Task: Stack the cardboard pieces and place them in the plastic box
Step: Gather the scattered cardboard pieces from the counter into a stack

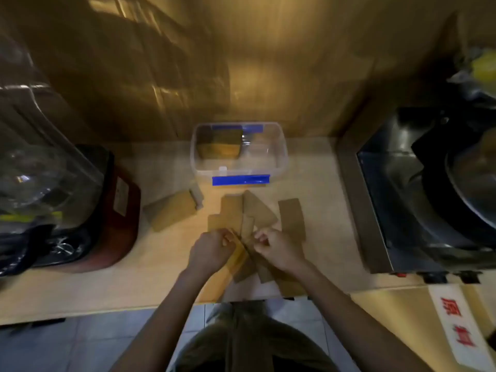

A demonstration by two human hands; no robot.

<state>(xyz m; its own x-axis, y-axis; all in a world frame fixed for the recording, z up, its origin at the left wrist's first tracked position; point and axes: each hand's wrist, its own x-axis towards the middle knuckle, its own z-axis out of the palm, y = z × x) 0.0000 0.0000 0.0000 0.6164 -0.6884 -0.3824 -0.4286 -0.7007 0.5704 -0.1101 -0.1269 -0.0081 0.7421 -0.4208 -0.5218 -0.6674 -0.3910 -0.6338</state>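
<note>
Several brown cardboard pieces (236, 210) lie scattered on the beige counter in front of me. My left hand (210, 251) and my right hand (276, 248) are side by side over the near pieces, fingers curled, pinching a cardboard strip (241, 257) between them. One loose piece (291, 217) lies to the right, and a thicker stack (171, 210) lies to the left. The clear plastic box (279, 157) with blue clips stands behind the pieces, lid off, with some cardboard (218, 146) inside at its left end.
A red appliance with a clear jug (80, 189) stands at the left. At the right, a steel stove with a dark wok (434, 194) fills the counter. A reflective wall rises behind the box. The counter's front edge (107, 310) runs just below my wrists.
</note>
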